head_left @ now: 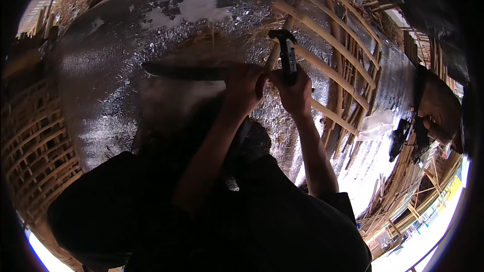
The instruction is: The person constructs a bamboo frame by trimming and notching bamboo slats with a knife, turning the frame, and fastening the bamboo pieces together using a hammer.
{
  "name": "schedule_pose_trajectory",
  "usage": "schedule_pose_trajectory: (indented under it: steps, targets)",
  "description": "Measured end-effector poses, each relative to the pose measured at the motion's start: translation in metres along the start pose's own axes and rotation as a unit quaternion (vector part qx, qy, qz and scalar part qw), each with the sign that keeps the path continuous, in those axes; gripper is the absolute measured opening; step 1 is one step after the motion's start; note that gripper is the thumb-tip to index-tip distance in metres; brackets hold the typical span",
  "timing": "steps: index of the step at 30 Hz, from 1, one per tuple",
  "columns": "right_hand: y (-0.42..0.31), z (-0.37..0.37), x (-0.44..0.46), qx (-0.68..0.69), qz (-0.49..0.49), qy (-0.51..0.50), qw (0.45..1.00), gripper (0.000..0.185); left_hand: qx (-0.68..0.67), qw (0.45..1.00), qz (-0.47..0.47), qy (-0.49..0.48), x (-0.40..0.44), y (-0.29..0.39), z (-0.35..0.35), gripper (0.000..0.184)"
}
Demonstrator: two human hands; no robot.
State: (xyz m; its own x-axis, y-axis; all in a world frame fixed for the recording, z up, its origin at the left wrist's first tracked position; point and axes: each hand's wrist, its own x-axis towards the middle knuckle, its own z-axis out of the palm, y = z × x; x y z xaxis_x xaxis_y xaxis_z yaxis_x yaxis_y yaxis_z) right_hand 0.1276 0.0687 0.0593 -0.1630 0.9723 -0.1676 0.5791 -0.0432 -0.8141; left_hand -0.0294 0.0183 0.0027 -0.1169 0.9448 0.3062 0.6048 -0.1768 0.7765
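My left hand [243, 89] is closed near the middle of the view, around the handle end of a large knife [184, 72]. Its long dark blade points left, lying roughly level. Just to the right, my right hand [295, 90] grips a black claw hammer [287, 53], held upright with its head at the top. The two hands are close together, and the handle parts inside the fingers are hidden. Behind them a bamboo pole [273, 56] slants upward. My dark-clothed legs [282, 211] fill the lower part of the view in deep shadow.
A shiny silver sheet [108, 95] covers the ground. On the right lies a frame of bamboo poles [327, 38], with a crumpled clear plastic bag [377, 124] by its lower end. A woven bamboo panel [38, 146] stands left. Split bamboo strips [398, 191] are piled lower right.
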Motion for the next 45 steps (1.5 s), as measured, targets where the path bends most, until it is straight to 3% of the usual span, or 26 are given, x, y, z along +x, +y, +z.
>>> schedule_pose_trajectory:
  steps: [2, 5, 11, 14, 18, 24, 30, 33, 35, 36, 37, 39, 42, 45]
  targets:
    - [-0.003, -0.001, 0.000, -0.007, 0.000, -0.006, 1.000, 0.041, 0.000, 1.000, 0.007, 0.018, -0.003, -0.004, 0.004, 0.031]
    - [0.000, -0.001, -0.001, 0.014, -0.015, 0.000, 1.000, 0.041, -0.189, 0.980, -0.063, -0.008, -0.005, -0.009, -0.004, 0.035]
    - [-0.002, -0.002, 0.001, 0.036, 0.022, -0.026, 0.999, 0.040, -0.225, 0.973, -0.050, 0.005, 0.013, 0.005, -0.023, 0.028]
    - [-0.001, -0.003, 0.001, 0.019, 0.014, -0.022, 0.999, 0.038, -0.183, 0.983, 0.002, -0.008, 0.015, 0.002, -0.016, 0.020]
    - [0.000, -0.002, 0.000, 0.021, -0.002, -0.025, 0.999, 0.026, -0.162, 0.987, -0.008, 0.000, 0.010, -0.004, -0.007, 0.019]
    - [-0.009, -0.004, 0.001, 0.033, 0.060, -0.034, 0.997, 0.025, -0.125, 0.992, 0.006, 0.016, 0.009, -0.010, -0.003, 0.019]
    - [-0.007, 0.000, 0.001, -0.004, 0.018, -0.027, 0.999, 0.034, -0.079, 0.995, 0.037, 0.044, 0.013, -0.002, -0.005, 0.013]
    - [-0.009, -0.001, -0.005, -0.023, -0.002, 0.018, 1.000, 0.029, -0.059, 0.996, 0.052, 0.048, 0.014, 0.003, -0.007, 0.016]
    - [-0.014, -0.017, -0.025, -0.014, 0.064, 0.024, 0.998, 0.026, -0.044, 0.996, 0.068, 0.042, 0.011, 0.001, -0.008, 0.017]
    - [-0.003, -0.021, -0.037, -0.026, 0.008, 0.054, 0.998, 0.026, -0.048, 0.995, 0.064, 0.053, 0.009, -0.001, -0.007, 0.017]
    - [0.002, -0.024, -0.049, -0.121, -0.097, 0.064, 0.986, 0.027, -0.053, 0.995, 0.061, 0.063, 0.009, -0.001, -0.004, 0.017]
    - [-0.007, -0.034, -0.066, -0.169, -0.162, 0.038, 0.972, 0.025, -0.046, 0.995, 0.060, 0.070, 0.009, -0.003, -0.001, 0.016]
    - [-0.030, -0.045, -0.083, -0.165, -0.120, 0.018, 0.979, 0.028, -0.036, 0.996, 0.060, 0.062, 0.007, -0.005, 0.005, 0.016]
    - [-0.039, -0.037, -0.099, -0.077, 0.016, 0.034, 0.996, 0.038, -0.055, 0.995, 0.059, 0.063, 0.007, -0.008, 0.007, 0.016]
